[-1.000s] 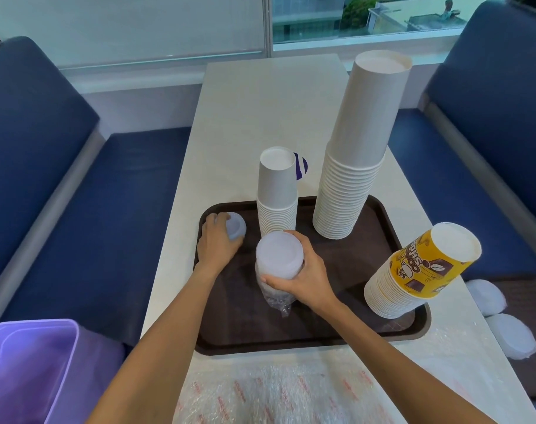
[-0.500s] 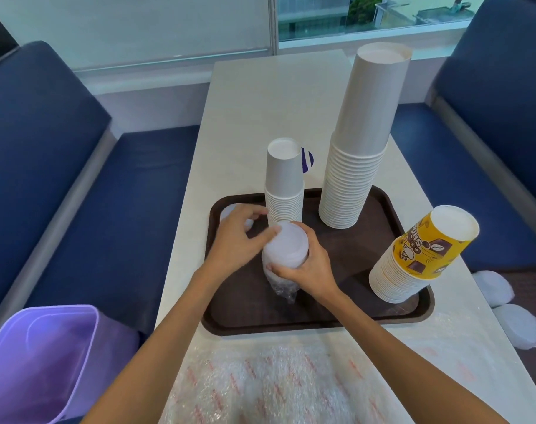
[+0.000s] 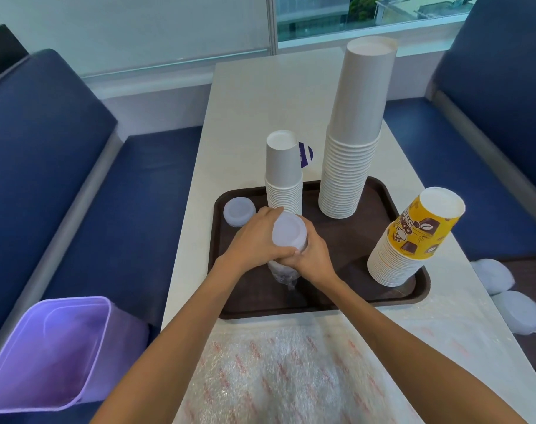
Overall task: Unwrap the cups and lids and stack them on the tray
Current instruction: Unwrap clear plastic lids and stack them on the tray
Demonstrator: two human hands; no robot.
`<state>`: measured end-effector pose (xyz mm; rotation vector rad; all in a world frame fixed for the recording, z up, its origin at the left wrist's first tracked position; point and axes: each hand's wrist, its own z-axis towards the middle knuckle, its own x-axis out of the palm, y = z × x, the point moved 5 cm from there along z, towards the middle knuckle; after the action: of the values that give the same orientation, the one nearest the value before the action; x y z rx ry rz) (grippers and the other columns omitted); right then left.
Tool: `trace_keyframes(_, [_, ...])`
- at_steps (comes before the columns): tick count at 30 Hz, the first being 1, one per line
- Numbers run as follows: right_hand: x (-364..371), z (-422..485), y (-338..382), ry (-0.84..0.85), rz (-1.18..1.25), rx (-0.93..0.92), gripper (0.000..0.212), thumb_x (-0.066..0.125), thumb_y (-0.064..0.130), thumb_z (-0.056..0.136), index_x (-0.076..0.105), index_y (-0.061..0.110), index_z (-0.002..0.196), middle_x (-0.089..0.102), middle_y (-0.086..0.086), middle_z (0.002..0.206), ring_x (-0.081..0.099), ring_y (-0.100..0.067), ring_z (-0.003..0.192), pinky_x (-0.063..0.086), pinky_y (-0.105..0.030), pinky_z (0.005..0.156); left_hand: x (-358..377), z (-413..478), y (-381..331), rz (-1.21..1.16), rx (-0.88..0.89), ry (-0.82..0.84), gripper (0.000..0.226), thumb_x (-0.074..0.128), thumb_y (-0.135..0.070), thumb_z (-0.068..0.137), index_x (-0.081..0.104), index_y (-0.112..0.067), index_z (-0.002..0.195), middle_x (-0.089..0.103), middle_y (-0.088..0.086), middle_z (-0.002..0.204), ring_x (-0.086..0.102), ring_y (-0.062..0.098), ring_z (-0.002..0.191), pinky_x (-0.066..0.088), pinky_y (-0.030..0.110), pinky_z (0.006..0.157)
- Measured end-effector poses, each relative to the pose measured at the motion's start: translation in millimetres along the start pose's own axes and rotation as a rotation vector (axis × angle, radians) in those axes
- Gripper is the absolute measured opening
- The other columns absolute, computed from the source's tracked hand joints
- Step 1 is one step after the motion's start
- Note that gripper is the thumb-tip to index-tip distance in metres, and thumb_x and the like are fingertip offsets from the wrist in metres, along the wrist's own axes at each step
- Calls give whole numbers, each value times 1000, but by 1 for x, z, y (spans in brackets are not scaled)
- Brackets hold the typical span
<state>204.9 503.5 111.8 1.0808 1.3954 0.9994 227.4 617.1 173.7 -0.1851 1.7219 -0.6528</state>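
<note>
Head view: three cup stacks (image 3: 352,154), one tray (image 3: 346,240).

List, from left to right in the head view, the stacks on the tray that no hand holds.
low lid stack → short white cup stack → tall white cup stack → leaning yellow cup stack

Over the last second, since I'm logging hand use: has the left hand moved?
Yes. The left hand left the small lid pile in the far-left corner of the tray and went right, now gripping the wrapped lid stack.
</note>
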Motion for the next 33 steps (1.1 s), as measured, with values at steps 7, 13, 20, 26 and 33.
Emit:
trace_keyframes(7, [2,-2,-3,-44,25,81,76,81,18,74,40,17,138,50,-3,136,46,-17,127,38,-37,110,-4,-1,-10,81,-13,-22,75,75,-41,77,39,-17,138,48,3,137,47,17,122,38,27,97])
trace_keyframes(13, [0,1,-7,-43,-32,64,79,83,23,70,41,20,137,51,6,128,46,-8,119,38,-29,104,-6,-5,-11,63,-53,-58,72,73,-42,79,40,-19,139,48,1,139,47,17,124,37,26,100])
trace_keyframes(20, [-6,4,-10,50,-21,-3,78,88,24,64,47,23,130,60,7,117,58,-8,106,49,-31,97,-13,-9,-8,-51,-45,-109,67,75,-41,76,48,-21,133,54,-1,131,51,13,114,34,20,88])
trace_keyframes(26, [-13,8,-14,54,-153,-65,81,87,34,62,41,31,130,53,4,125,50,-13,116,47,-34,98,-49,-17,1,-171,-41,-196,61,77,-34,77,52,-18,130,56,-3,128,45,5,101,36,22,87])
trace_keyframes(33, [-16,13,-16,80,-145,-73,79,88,29,64,40,34,127,50,11,124,46,-9,117,44,-32,102,-54,-2,65,-146,-270,-286,65,76,-33,78,48,-10,132,53,6,130,49,24,117,33,25,84])
